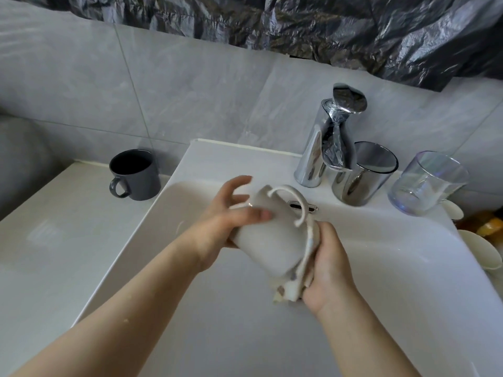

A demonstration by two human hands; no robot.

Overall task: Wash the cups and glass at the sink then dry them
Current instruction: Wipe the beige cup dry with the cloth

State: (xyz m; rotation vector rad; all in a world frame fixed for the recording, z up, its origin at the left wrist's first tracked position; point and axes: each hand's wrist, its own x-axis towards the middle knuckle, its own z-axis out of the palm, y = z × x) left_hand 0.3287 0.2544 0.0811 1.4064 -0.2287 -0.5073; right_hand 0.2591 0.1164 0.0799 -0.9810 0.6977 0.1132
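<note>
Over the white sink basin I hold a white mug on its side, handle up. My left hand grips its rim end, thumb across the wall and fingers spread above. My right hand holds a pale patterned cloth against the mug's base end. A dark grey mug stands upright on the counter to the left. A shiny metal cup and a clear glass stand on the sink ledge at the right.
A chrome tap rises behind the basin, with no water seen running. The overflow slot sits just behind the mug. White cups and something orange lie beyond the sink's right edge. Tiled wall and dark plastic sheet behind.
</note>
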